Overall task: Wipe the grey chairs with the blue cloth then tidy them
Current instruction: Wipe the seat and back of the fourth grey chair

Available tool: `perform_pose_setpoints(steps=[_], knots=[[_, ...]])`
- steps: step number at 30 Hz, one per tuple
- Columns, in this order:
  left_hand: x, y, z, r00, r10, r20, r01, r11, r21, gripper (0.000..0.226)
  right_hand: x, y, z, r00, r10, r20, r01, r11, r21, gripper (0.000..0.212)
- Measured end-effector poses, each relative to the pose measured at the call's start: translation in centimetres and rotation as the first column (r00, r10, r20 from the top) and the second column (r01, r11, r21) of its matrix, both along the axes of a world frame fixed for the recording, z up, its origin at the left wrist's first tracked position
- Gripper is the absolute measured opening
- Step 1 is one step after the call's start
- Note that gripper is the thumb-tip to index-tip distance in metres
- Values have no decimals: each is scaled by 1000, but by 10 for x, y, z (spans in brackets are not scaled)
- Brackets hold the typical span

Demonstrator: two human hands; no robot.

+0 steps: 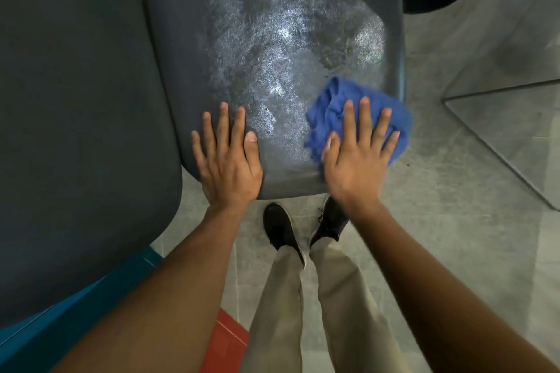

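Grey chair (291, 24) seat fills the centre to 12 o'clock, its surface streaked with pale wet smears; a second grey chair (75, 100) sits beside it at 9 o'clock. Grey floor (469, 221) runs from 3 to 6 o'clock. Left hand (227, 160) lies flat, fingers spread, on the seat's near edge at 7 o'clock of centre. Right hand (357, 160) presses flat, fingers spread, on the blue cloth (333, 106), bunched at the seat's near right corner, 4 o'clock.

glass table (515, 118); black shoes (277, 225)
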State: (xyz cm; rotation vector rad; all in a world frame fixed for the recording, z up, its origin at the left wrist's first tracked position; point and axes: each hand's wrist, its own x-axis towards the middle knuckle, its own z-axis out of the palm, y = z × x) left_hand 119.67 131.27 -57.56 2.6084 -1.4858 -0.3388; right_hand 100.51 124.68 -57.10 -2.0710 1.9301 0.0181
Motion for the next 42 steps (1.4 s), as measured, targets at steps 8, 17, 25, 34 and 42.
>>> perform_pose_setpoints(steps=[8, 17, 25, 34, 42], knots=[[0, 0, 0, 1000, -18, -21, 18, 1000, 5, 56, -1, -19, 0, 971, 234, -47, -232, 972, 47, 59], [5, -3, 8, 990, 12, -137, -5, 999, 51, 58, 15, -1, 8, 950, 301, -79, -295, 952, 75, 63], [-67, -33, 42, 981, -137, -138, 102, 967, -235, 40, -26, -22, 49, 861, 149, 487, -166, 986, -8, 49], [-148, -57, 14, 947, -322, 0, 316, 927, 203, 72, -48, -75, 32, 870, -123, 477, 66, 989, 134, 51], [-28, 14, 14, 981, -181, 69, 168, 973, 160, 54, -20, -48, 18, 989, 36, 144, -67, 972, 223, 65]])
